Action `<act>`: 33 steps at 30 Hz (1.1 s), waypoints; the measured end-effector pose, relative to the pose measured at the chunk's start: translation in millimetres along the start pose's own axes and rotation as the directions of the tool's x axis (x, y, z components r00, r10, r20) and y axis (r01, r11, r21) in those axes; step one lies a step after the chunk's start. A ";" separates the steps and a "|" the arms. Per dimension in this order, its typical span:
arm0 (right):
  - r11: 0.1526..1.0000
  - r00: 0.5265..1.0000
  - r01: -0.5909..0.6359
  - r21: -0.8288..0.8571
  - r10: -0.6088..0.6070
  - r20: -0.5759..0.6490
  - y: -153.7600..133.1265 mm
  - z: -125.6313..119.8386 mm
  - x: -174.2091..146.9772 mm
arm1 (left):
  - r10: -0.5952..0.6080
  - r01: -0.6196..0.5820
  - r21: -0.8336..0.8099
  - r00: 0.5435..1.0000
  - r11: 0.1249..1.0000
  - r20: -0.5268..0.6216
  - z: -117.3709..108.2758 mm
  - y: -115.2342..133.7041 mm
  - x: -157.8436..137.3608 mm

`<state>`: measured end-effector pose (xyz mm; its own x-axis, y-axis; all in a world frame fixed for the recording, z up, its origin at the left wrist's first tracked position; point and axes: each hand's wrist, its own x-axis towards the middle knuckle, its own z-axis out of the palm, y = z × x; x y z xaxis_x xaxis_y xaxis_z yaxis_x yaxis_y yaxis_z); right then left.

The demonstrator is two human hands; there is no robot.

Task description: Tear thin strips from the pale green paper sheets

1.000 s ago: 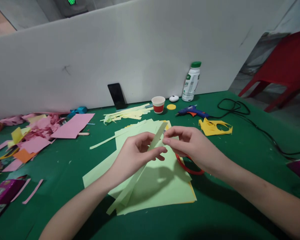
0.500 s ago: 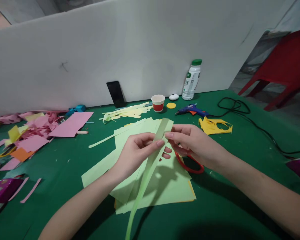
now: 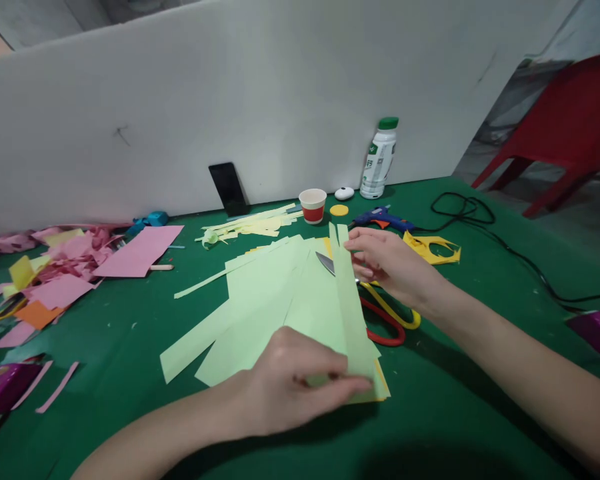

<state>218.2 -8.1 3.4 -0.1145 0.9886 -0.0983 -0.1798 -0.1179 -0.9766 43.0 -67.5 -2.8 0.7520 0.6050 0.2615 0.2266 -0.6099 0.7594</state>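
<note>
Across the far side, a tall white panel [image 3: 280, 100] with a small dark mark at left. In front of it, a matte green tabletop [image 3: 130, 360] flecked with pale specks. At far right, beyond the table edge, a red plastic chair [image 3: 565, 127] in a dim grey room.

At centre, a loose pile of pale green paper sheets [image 3: 265, 293], fanned toward the left, with yellow-orange edges showing beneath. At left, a heap of crumpled pink paper scraps [image 3: 80, 260] mixed with yellow and orange pieces.

At the near side of the pile, the left hand [image 3: 300, 383], slightly blurred, thumb and fingers closed on the near end of a long pale green paper strip [image 3: 349, 300]. At the far end of the same strip, the right hand [image 3: 393, 263], pinching the right edge. Held lengthwise above the right side of the pile, parted into two narrow tips at the far end.

Partly behind strip and right hand, metal scissors [image 3: 325, 263] with one red and one yellow handle.

Leaning against the panel, right of centre, a white plastic bottle [image 3: 379, 163] with a green cap; on the label, green patches and dark characters, too small to read. Cannot make out the brand. Left of centre, a black phone [image 3: 229, 189], also leaning. At right, a blue glue gun [image 3: 387, 220] with an orange trigger. Near it, a red-and-white paper cup [image 3: 313, 212], then a flat yellow disc [image 3: 339, 210].
</note>
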 end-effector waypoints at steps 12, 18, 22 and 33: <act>0.997 0.964 0.081 -0.005 -0.079 -0.254 9.1 -27.8 29.9 | 0.478 -0.464 -0.122 0.827 0.878 0.295 44.4 -17.8 -22.3; 0.997 0.995 0.045 -0.069 -0.051 -0.087 11.8 -25.4 28.2 | 0.148 -0.097 -0.277 0.974 0.956 0.170 7.5 -29.6 5.5; 0.990 0.999 0.048 -0.134 -0.047 0.007 8.3 -8.5 13.8 | -0.163 0.105 -0.427 0.981 0.898 -0.102 -20.5 -44.7 30.0; 0.980 0.938 0.174 -0.095 -0.136 0.319 13.4 9.6 -7.7 | -0.144 0.114 -0.149 0.966 0.982 -0.213 -14.1 -42.5 34.6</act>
<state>207.3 -18.2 -7.0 -0.3942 0.9134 0.1015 -0.1032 0.0658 -0.9925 50.7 -13.4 -17.6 0.5618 0.7819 0.2703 0.2160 -0.4540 0.8644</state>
